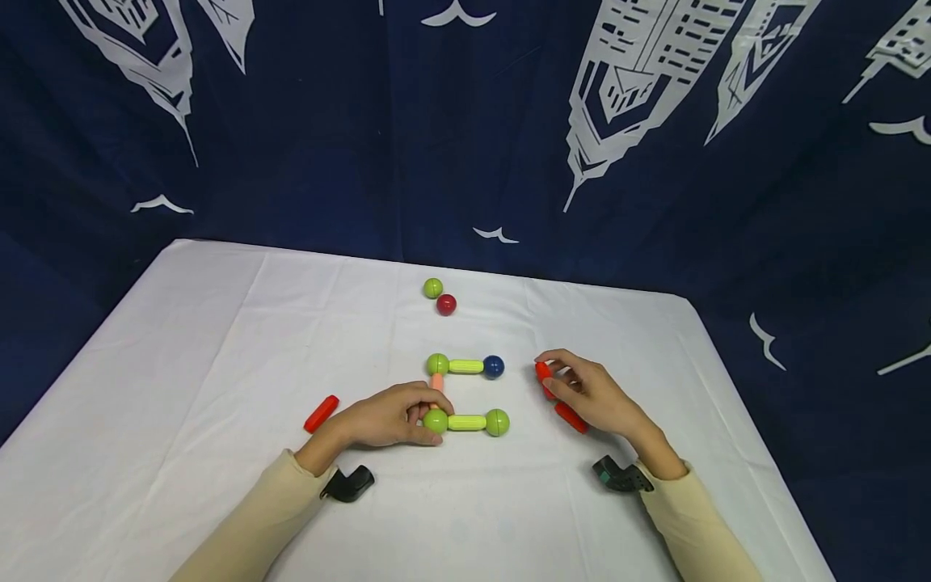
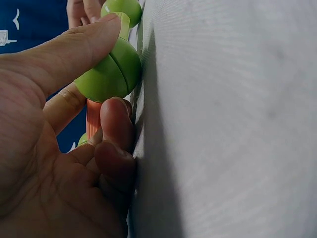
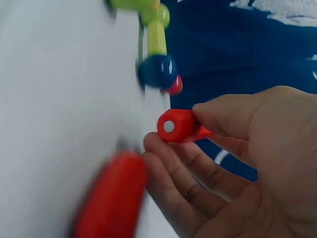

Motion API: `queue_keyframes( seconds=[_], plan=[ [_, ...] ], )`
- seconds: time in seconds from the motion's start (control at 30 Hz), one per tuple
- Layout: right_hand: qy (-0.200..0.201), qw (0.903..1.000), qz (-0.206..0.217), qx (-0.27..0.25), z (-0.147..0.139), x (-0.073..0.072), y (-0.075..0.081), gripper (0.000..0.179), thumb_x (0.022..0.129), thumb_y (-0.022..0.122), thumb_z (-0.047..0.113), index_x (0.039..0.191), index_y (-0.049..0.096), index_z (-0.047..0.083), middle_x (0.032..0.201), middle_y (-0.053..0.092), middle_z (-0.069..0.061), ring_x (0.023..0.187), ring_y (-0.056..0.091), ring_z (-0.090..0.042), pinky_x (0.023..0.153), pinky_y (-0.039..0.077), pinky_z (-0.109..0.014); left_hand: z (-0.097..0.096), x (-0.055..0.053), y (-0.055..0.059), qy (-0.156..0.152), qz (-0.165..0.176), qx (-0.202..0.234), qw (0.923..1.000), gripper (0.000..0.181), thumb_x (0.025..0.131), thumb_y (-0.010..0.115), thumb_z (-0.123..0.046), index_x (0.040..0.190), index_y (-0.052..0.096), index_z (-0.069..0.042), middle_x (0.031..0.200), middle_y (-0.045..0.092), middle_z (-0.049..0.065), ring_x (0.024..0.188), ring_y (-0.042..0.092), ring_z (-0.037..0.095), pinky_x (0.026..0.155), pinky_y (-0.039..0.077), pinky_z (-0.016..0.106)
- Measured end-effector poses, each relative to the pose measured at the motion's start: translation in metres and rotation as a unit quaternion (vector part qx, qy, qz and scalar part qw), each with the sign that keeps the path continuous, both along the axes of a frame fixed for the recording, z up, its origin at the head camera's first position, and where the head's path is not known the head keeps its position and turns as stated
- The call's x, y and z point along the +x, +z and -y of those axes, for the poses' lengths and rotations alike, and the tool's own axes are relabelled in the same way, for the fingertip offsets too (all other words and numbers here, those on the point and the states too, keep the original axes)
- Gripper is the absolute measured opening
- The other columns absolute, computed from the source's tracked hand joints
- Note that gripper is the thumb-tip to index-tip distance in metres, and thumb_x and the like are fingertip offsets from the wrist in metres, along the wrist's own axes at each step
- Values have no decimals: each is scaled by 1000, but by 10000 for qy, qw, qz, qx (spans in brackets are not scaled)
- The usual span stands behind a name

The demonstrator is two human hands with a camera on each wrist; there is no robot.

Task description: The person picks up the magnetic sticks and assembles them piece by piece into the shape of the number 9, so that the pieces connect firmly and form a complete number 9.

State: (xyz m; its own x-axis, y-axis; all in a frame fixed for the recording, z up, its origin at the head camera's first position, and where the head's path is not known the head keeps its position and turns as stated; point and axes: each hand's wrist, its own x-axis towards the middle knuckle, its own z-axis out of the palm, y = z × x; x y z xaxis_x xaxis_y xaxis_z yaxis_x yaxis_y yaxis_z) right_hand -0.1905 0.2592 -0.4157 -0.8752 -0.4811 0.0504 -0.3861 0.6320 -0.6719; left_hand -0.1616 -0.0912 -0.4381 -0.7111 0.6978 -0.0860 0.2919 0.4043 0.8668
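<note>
A three-sided frame of magnetic rods and balls lies mid-table. Its two yellow-green rods [image 1: 466, 422] are joined on the left by a salmon rod [image 1: 436, 382], partly covered by fingers. My left hand [image 1: 389, 416] grips the near-left green ball [image 2: 111, 74] with thumb and fingers. A green ball [image 1: 498, 422] ends the near rod; a blue ball [image 1: 494, 367] ends the far one. Right of the frame, my right hand [image 1: 596, 396] pinches a red rod [image 3: 176, 125], whose end shows a silvery disc. Another red rod [image 1: 570, 418] lies just below that hand.
A loose green ball [image 1: 432, 288] and a dark red ball [image 1: 446, 305] sit close together farther back. One more red rod [image 1: 321, 413] lies by my left wrist. The white-covered table [image 1: 182, 339] ends at a dark blue patterned cloth [image 1: 327, 162].
</note>
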Motion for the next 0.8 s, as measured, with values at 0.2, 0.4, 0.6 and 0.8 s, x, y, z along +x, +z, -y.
queue_keyframes(
  seconds=[0.2,0.4,0.6,0.8],
  plan=[
    [13,9946,544,-883,22,6,-2,33,98,64,7,129,55,6,111,65,-17,84,72,-24,72,57,-28,1,-1,0,20,-66,-52,10000,31,87,79,-23,115,68,-18,87,50,3,73,46,11,66,37,21],
    [-321,9777,1226,-1677,38,9,-4,35,98,61,2,131,48,0,116,59,-26,89,72,-19,79,60,-35,3,-1,2,45,-73,-56,9999,31,87,80,-23,115,68,-18,87,51,3,74,47,11,66,38,21],
    [-419,9672,1507,-2001,44,10,-8,35,97,60,0,129,46,-3,114,60,-27,87,73,-19,78,60,-37,1,-1,3,5,-65,-31,10000,31,87,79,-22,116,68,-17,87,50,3,73,46,10,66,37,21],
    [-218,9627,1738,-2064,53,11,-11,33,98,60,2,129,48,0,114,61,-27,85,72,-19,78,60,-37,0,0,0,35,-1,-32,10000,30,87,79,-22,115,68,-17,87,50,3,73,46,11,65,37,21]
  ],
)
